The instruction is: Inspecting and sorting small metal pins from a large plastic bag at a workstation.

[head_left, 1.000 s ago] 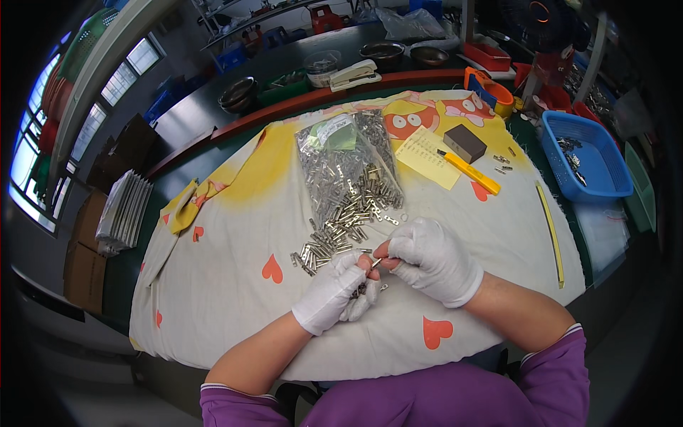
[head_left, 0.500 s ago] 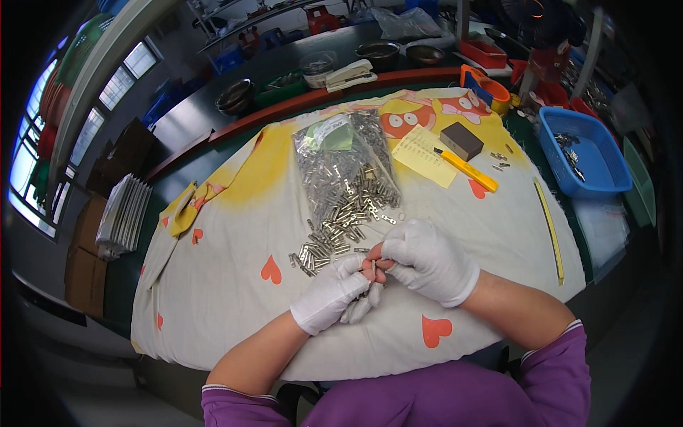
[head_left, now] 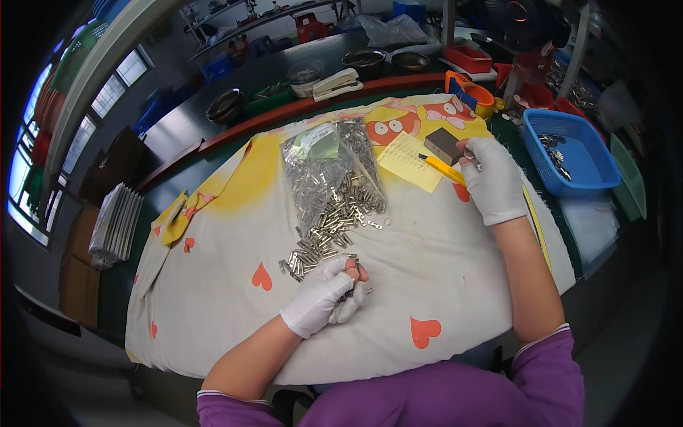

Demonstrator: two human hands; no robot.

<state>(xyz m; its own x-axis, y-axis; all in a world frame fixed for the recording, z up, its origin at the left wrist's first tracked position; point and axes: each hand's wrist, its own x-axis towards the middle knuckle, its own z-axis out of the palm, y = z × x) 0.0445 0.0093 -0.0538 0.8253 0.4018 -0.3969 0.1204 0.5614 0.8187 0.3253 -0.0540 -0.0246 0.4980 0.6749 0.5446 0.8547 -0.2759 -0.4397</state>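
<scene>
My left hand, in a white glove with bare fingertips, is closed around small silvery metal parts; how many is hidden. Just beyond it lies a loose heap of such parts, spilling from a clear plastic bag. My right hand, gloved the same way, is at the right of the cloth with fingers curled. It is beside the dark block and the end of the yellow cutter knife. Whatever its fingers hold is too small to make out.
A patterned cloth covers the table. A yellow note lies under the knife. At right are a yellow strip and a blue basket of metal pieces. Farther back stand a tape dispenser, a stapler and metal bowls.
My right hand has left my left hand and moved away to the right, beside the block and knife. My left hand stays closed in nearly the same place. The view has shifted slightly.
</scene>
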